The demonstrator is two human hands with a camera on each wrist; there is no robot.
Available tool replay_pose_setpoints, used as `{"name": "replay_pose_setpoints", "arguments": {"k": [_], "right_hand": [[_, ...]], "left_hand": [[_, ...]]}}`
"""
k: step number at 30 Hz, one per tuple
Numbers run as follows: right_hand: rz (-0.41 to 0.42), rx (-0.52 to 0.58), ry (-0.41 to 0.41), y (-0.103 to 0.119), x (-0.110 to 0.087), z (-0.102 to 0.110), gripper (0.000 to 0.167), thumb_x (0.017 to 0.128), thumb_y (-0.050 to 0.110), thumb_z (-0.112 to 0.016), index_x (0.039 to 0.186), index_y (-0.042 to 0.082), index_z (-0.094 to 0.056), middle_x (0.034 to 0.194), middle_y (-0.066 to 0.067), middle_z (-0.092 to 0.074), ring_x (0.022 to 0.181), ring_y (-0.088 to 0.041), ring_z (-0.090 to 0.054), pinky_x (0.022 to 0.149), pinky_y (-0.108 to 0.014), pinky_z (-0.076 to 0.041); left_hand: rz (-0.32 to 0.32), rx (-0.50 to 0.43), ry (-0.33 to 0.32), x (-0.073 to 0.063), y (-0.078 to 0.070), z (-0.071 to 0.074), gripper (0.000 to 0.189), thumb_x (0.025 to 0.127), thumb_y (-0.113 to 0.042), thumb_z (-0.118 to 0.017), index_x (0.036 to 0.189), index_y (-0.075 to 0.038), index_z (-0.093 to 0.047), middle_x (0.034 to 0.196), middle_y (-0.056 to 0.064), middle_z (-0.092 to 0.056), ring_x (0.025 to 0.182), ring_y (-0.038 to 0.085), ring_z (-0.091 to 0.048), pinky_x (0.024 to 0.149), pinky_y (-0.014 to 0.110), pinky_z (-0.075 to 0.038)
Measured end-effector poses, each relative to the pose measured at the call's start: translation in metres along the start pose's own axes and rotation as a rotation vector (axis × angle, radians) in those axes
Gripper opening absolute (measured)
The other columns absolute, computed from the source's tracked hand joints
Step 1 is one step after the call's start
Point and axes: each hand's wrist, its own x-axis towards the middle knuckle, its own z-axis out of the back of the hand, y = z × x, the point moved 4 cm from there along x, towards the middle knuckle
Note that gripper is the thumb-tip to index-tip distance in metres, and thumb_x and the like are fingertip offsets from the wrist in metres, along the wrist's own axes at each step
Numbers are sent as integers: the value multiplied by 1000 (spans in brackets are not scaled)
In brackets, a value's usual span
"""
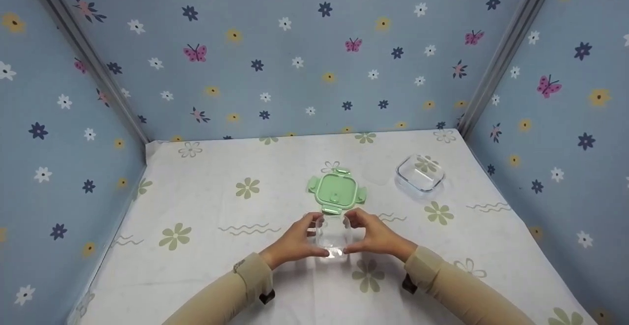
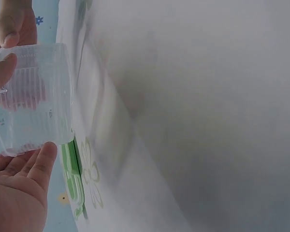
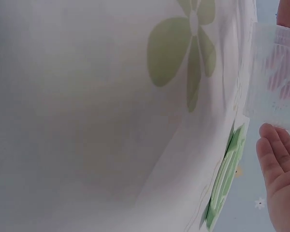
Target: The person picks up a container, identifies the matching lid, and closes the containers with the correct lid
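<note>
My left hand (image 1: 295, 241) and right hand (image 1: 377, 235) grip the clear box (image 1: 334, 234) between them; green lid (image 1: 337, 190) lies just beyond both.

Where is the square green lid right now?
In the head view, the square green lid lies just beyond the held clear plastic box, left of the clear square glass dish.

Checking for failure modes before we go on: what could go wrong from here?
1. The clear plastic box is gripped between the left hand and right hand; uneven squeezing might tilt it or let it slip.
2. The green lid lies just beyond the box, so a forward push could knock it.
3. The flat see-through piece barely shows against the white cloth and might be overlooked.
</note>
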Motion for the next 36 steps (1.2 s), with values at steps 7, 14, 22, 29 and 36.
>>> {"name": "replay_pose_setpoints", "arguments": {"k": [7,14,22,29,36], "right_hand": [[8,-21,-17,-1,-1,3,87,74,28,-101,139,-7,-55,133,-25,-68,127,-38,-68,116,-60,-52],[10,-17,-9,-1,-1,1,83,76,26,-101,136,-6,-55,134,-25,-68,127,-40,-69,116,-60,-52],[-22,-20,6,-4,-1,-2,84,76,27,-101,138,-5,-55,138,-25,-67,130,-40,-67,118,-61,-50],[-28,-25,16,-6,-2,-5,87,76,26,-100,141,-6,-53,139,-25,-66,132,-42,-66,119,-61,-49],[-47,-15,31,-9,-4,-10,87,76,26,-101,142,-3,-52,138,-22,-66,132,-39,-66,120,-60,-49]], "left_hand": [[-20,13,8,4,0,0,96,81,-14,-96,157,4,-40,155,31,-52,141,49,-57,119,57,-50],[-33,35,13,5,3,-1,95,81,-11,-96,156,5,-40,154,33,-52,141,50,-57,118,58,-51],[-13,36,9,2,7,-2,95,80,-14,-96,156,3,-41,158,30,-52,139,50,-60,118,58,-51],[-5,19,9,-1,10,-4,95,80,-14,-97,155,3,-41,159,31,-50,140,49,-59,119,58,-51],[16,4,8,-4,14,-6,97,80,-15,-97,156,1,-40,160,28,-49,140,49,-58,120,58,-49]]}}
